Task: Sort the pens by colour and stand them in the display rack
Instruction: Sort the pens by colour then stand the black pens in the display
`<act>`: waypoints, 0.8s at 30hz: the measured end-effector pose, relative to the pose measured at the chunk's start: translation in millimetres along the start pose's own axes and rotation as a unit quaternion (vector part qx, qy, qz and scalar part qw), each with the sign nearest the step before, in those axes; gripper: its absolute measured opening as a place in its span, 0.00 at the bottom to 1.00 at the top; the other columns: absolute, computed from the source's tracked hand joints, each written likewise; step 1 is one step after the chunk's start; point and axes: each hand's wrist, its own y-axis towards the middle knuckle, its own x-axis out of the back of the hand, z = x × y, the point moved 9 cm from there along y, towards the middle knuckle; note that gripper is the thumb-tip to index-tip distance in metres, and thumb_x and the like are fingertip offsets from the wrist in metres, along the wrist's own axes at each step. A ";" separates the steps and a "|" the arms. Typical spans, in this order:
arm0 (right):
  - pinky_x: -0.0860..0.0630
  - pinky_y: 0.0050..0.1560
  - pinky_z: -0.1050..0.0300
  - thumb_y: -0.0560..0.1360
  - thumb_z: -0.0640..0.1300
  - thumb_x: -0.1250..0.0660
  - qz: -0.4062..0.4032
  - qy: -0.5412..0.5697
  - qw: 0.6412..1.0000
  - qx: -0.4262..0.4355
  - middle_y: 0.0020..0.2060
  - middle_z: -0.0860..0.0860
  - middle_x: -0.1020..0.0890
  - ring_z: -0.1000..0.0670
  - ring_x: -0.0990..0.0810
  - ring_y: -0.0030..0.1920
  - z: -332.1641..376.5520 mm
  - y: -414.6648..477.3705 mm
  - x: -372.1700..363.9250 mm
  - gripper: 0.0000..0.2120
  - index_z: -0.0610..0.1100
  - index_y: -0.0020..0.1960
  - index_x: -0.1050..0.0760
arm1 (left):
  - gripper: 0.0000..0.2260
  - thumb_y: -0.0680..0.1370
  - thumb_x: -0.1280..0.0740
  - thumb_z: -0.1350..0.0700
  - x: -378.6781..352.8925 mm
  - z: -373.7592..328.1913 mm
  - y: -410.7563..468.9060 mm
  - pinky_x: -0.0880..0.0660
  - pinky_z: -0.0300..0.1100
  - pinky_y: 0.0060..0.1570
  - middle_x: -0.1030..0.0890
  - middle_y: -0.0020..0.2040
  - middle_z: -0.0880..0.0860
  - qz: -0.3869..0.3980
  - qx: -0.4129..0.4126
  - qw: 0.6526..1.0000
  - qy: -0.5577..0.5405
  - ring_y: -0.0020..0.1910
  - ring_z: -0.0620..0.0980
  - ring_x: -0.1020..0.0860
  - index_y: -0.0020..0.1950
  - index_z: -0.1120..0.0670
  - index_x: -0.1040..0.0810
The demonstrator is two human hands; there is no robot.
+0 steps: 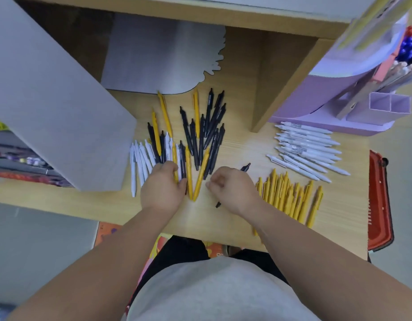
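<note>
My left hand [163, 185] lies palm down on the near ends of the mixed heap of black, yellow and white plastic pens [195, 135] spread on the pale wooden desk [223, 221]. Its fingers are bent down among the pens, but the back of the hand hides the tips, so I cannot tell whether they pinch one or only press. My right hand [232, 188] is curled into a loose fist round a slim black plastic pen [245, 167]. One end pokes out past my knuckles and the other below my wrist, with the middle covered.

Just right of that hand lies a row of yellow pens [290, 195], and beyond it a row of white pens [307, 147]. The lilac cardboard display rack [327, 100] stands at the far right, cut off by the edge. The pens standing in it are blurred. A large grey cardboard box [49, 100] covers the desk's left side.
</note>
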 end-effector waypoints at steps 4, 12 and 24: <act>0.20 0.42 0.53 0.76 0.56 0.33 0.010 -0.053 0.998 -0.036 0.40 0.50 0.16 0.49 0.19 0.42 14.1 14.3 -19.4 0.15 0.44 0.46 0.18 | 0.17 0.74 0.27 0.51 4.4 8.5 8.0 0.22 0.47 0.41 0.23 0.54 0.53 0.009 -0.016 1.000 -0.004 0.44 0.53 0.21 0.61 0.51 0.23; 0.25 0.30 0.57 0.70 0.53 0.32 -0.037 -0.090 0.988 -0.120 0.31 0.50 0.22 0.48 0.22 0.33 23.0 23.8 -24.9 0.14 0.45 0.33 0.28 | 0.13 0.76 0.30 0.48 9.7 8.4 20.2 0.26 0.44 0.39 0.22 0.53 0.53 0.009 -0.033 0.999 0.017 0.42 0.54 0.21 0.55 0.54 0.23; 0.34 0.29 0.57 0.68 0.44 0.32 -0.020 0.025 0.996 -0.088 0.28 0.48 0.28 0.49 0.29 0.31 34.7 10.4 -32.5 0.10 0.40 0.34 0.29 | 0.08 0.71 0.32 0.53 20.4 28.4 29.9 0.31 0.42 0.29 0.23 0.32 0.54 0.023 0.039 0.997 -0.059 0.31 0.53 0.25 0.35 0.57 0.26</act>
